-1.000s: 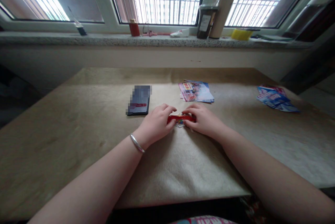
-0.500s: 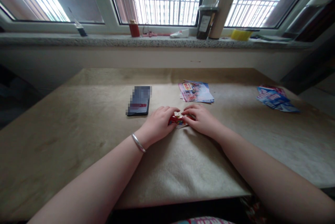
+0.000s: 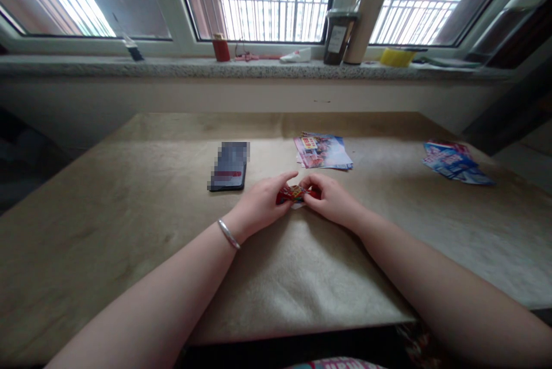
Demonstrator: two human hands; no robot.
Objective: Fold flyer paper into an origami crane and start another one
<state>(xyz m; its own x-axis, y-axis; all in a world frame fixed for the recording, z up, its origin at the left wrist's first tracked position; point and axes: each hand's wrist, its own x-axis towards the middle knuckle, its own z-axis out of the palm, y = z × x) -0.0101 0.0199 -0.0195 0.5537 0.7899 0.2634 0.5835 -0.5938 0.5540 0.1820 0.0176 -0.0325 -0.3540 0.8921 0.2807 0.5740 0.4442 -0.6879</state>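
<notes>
Between my two hands, low over the table's middle, is a small piece of folded printed paper (image 3: 296, 192), mostly red with yellow and a white edge below. My left hand (image 3: 264, 199) grips its left side, the thumb in front and one finger raised above it. From the right, my right hand (image 3: 330, 196) pinches the paper between thumb and fingertips. The fingers cover both ends of it. A silver bracelet (image 3: 228, 234) circles my left wrist.
A dark phone (image 3: 228, 166), partly blurred out, lies beyond my left hand. Printed leaflets (image 3: 325, 152) are stacked behind the paper, and blue and red ones (image 3: 455, 162) lie at the far right. Jars and small items stand on the windowsill (image 3: 172, 68).
The paper's upper part has gone from a pale side showing to a red and yellow print. The right fingers have curled in closer, and a left finger has lifted.
</notes>
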